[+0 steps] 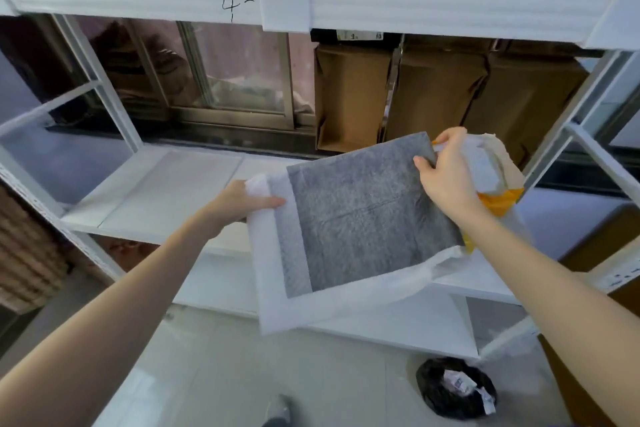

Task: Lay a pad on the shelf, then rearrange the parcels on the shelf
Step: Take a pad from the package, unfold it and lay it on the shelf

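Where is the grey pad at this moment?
In the head view, right of centre: the grey pad is held in the air by the left hand and the right hand, just in front of the shelf, below the brown parcels.

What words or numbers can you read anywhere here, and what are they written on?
"4-" handwritten in black on the white shelf beam.
Label above the brown parcels: too blurred to read.
Label on the black bag on the floor: too small to read.
Print on the white shelf edge at right: blurred, unreadable.
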Tool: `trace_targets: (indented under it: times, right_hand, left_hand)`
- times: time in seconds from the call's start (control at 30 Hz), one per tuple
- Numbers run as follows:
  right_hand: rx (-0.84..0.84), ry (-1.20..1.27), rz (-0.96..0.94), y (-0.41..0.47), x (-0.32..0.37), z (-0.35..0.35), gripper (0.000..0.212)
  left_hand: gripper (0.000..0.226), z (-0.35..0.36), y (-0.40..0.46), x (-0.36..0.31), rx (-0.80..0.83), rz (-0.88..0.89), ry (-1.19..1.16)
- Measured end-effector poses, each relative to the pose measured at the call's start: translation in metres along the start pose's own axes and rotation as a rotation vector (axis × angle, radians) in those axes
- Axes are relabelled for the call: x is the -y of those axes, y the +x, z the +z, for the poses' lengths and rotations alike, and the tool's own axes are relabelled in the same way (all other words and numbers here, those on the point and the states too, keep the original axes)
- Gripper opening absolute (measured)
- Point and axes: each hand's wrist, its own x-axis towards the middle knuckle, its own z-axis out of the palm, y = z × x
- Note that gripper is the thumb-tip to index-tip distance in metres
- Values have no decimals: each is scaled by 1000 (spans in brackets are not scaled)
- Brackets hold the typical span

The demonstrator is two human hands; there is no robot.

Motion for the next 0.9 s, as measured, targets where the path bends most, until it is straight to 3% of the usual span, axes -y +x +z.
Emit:
trace_targets:
  times: [0.1, 0.23, 0.27, 0.33, 0.4, 0.43, 0.57, 0.7, 0.8, 0.9]
  right_hand:
    - [38, -92, 29, 10, -15, 25, 29]
    - [138, -105, 87, 28, -32, 59, 16]
    - [160, -100, 125, 33, -36, 68, 11]
    - [229, -16, 260, 43, -44, 85, 11]
    - [287, 99, 423, 53, -52, 103, 27]
    - [313, 132, 485, 57, -54, 111, 38]
    - [396, 240, 663, 68, -70, 143, 68]
    - [376, 462, 769, 77, -87, 166, 82]
    - [421, 399, 758, 84, -97, 181, 87]
    - [494, 316, 724, 93, -104, 190, 87]
  left_hand:
    - [68, 5, 30, 16, -113, -30, -71]
    - [83, 11, 69, 29, -174, 23, 12]
    - [82, 12, 79, 31, -176, 50, 29]
    - [56, 12, 98, 33, -162, 110, 71]
    - [29, 11, 118, 36, -120, 111, 85]
    - [26, 10, 127, 38, -95, 99, 64]
    - [34, 6, 153, 43, -7, 103, -12]
    - [27, 14, 181, 39, -50, 41, -9]
    - [25, 19, 204, 44, 7, 44, 90]
    - [45, 21, 224, 55, 133, 54, 223]
